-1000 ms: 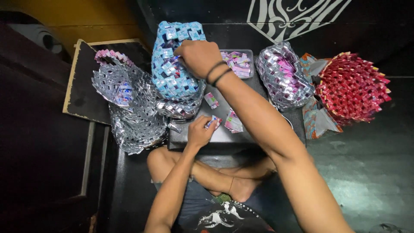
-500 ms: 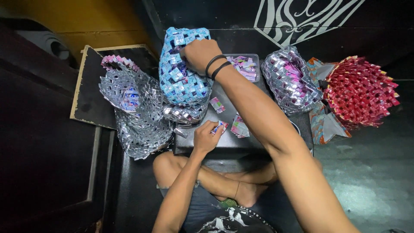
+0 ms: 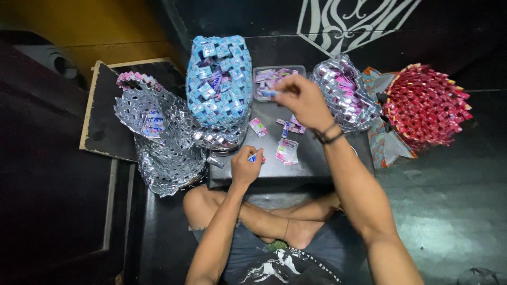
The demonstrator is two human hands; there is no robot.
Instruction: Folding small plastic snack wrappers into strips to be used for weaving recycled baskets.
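Note:
My right hand (image 3: 301,97) hovers over the dark low table (image 3: 317,158), pinching a small folded wrapper piece (image 3: 268,93) just in front of a clear tray (image 3: 274,79) of wrapper pieces. My left hand (image 3: 246,164) rests near the table's front edge, fingers closed on a small blue and pink folded piece (image 3: 253,157). Several loose folded wrappers (image 3: 287,150) lie on the table between the hands. A blue woven wrapper bag (image 3: 217,79) stands upright behind the left hand.
A silver woven bag (image 3: 158,137) lies at the left on a dark board (image 3: 103,116). A silver and pink woven bag (image 3: 346,92) and a red woven bag (image 3: 428,105) stand at the right. My crossed legs are below the table.
My right hand left the top of the blue bag and moved right toward the tray, now pinching a wrapper piece. My left hand stayed near the table's front edge.

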